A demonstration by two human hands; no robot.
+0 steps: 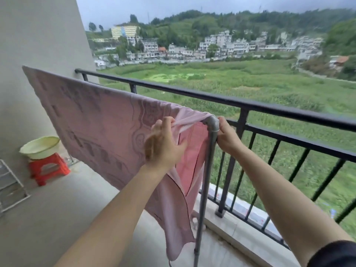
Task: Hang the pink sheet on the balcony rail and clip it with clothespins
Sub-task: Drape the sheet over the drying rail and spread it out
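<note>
The pink sheet with a woven pattern is draped over a grey pipe drying rail, running from the far left wall to the pipe's corner elbow. My left hand pinches the bunched end of the sheet beside the elbow. On the other side of the elbow, my right hand grips the grey upright pipe just below the joint. The sheet's near end hangs in folds down past the upright. No clothespins are in view.
The black balcony railing runs behind the pipe rail, with a long drop beyond. A pale basin sits on a red plastic stool at the left wall. A white wire rack stands at the left edge.
</note>
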